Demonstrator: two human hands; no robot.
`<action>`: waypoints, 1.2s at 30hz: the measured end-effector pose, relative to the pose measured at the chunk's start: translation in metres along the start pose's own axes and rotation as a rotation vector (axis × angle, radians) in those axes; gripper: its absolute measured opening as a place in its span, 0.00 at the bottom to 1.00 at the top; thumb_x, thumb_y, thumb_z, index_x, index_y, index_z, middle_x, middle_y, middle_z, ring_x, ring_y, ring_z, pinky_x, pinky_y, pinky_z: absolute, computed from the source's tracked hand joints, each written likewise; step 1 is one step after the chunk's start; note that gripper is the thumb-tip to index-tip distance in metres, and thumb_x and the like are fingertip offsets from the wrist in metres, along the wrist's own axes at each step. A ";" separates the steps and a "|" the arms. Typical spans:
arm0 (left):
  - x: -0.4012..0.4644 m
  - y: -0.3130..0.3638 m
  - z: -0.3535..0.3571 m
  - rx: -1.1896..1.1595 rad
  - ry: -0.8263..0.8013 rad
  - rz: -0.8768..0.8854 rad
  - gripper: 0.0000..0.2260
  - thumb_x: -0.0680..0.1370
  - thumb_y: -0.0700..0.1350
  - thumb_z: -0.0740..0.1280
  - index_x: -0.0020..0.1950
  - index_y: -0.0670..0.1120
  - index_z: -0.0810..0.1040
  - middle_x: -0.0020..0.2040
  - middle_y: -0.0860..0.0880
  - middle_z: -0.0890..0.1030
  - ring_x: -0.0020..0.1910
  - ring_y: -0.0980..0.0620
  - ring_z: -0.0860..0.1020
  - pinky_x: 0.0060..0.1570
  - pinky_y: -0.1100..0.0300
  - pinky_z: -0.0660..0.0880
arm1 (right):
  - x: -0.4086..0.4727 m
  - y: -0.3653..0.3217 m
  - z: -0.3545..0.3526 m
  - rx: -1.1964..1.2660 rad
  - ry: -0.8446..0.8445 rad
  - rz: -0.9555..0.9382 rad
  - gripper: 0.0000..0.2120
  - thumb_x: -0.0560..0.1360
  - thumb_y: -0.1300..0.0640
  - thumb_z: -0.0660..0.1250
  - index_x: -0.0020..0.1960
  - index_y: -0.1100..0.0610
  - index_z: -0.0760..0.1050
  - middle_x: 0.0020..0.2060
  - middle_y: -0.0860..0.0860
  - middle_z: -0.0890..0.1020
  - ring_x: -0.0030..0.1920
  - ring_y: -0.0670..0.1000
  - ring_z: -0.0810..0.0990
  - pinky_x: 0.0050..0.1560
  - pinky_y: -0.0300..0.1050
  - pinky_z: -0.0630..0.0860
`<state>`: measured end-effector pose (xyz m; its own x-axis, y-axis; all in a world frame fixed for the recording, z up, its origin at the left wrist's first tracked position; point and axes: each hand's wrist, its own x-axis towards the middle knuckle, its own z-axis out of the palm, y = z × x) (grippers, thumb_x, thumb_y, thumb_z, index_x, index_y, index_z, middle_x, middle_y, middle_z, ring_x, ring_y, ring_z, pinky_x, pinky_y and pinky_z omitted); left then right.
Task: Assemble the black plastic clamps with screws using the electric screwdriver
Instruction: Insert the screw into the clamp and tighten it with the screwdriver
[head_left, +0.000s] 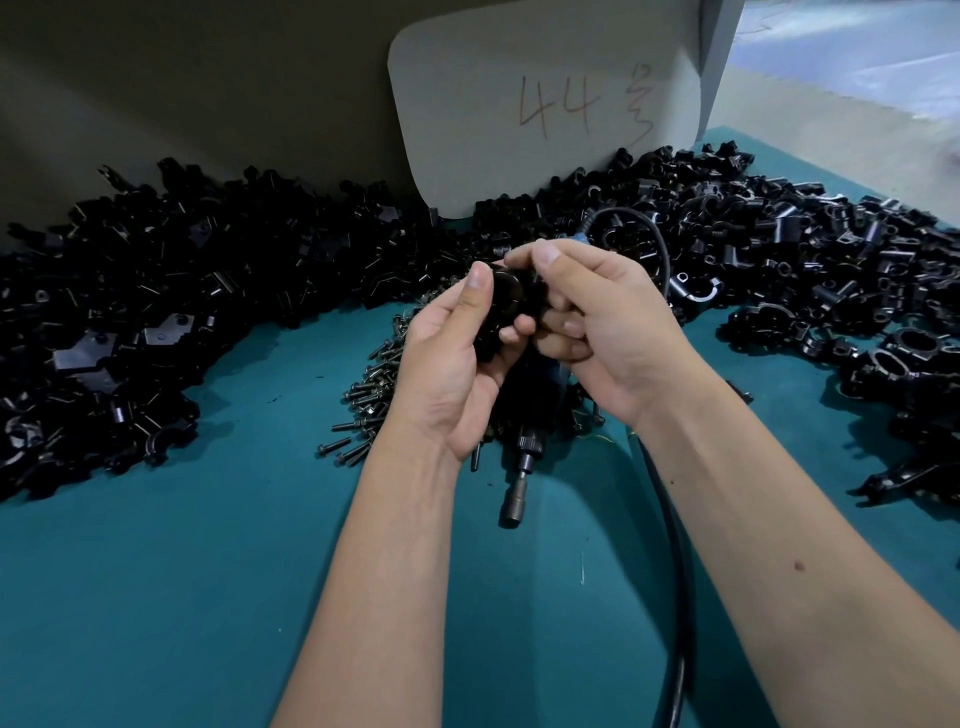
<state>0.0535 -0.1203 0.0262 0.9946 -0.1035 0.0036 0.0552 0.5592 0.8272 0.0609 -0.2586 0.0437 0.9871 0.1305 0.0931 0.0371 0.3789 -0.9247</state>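
Head view. Both hands are raised above the centre of the teal work mat (182, 597). The left hand (447, 364) grips a black plastic clamp (506, 306), thumb lying along its upper left edge and fingers curled underneath. The right hand (597, 322) meets the same clamp from the right, its thumb and curled fingers pinching the clamp's right side. Whether a screw is held between those fingers cannot be told.

The electric screwdriver (519, 467) lies on the mat directly below the hands, its metal socket bit pointing toward the camera. Its black cable (675, 597) runs along the mat beside the right forearm.

A pile of loose screws (371, 384) lies on the mat just left of the screwdriver, partly under the left hand.

Large heaps of black clamp parts cover the mat: one heap on the left (130, 322), another on the right (805, 249).

A light card marked "44" (545, 104) leans upright behind the heaps.
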 end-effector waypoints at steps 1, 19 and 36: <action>0.000 0.001 0.000 -0.001 0.002 0.001 0.14 0.84 0.48 0.65 0.60 0.39 0.83 0.51 0.41 0.83 0.38 0.55 0.77 0.40 0.67 0.77 | 0.000 0.000 0.001 0.013 0.003 -0.010 0.09 0.83 0.57 0.67 0.49 0.59 0.83 0.30 0.50 0.65 0.27 0.45 0.67 0.25 0.34 0.65; 0.000 -0.002 0.000 -0.006 0.012 0.007 0.14 0.84 0.48 0.65 0.58 0.39 0.84 0.47 0.44 0.84 0.36 0.56 0.77 0.38 0.67 0.77 | -0.002 0.007 0.010 -0.004 0.080 -0.037 0.10 0.81 0.50 0.70 0.49 0.58 0.78 0.31 0.51 0.73 0.26 0.45 0.75 0.25 0.35 0.68; -0.002 -0.003 0.001 -0.003 0.047 -0.008 0.15 0.85 0.48 0.65 0.61 0.38 0.83 0.52 0.42 0.84 0.37 0.55 0.77 0.40 0.67 0.77 | 0.000 0.008 0.011 0.011 0.092 -0.023 0.11 0.79 0.55 0.74 0.40 0.53 0.77 0.41 0.59 0.78 0.27 0.47 0.76 0.25 0.34 0.72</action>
<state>0.0512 -0.1228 0.0246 0.9972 -0.0686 -0.0293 0.0629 0.5614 0.8252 0.0590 -0.2458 0.0404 0.9961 0.0374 0.0794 0.0586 0.3907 -0.9186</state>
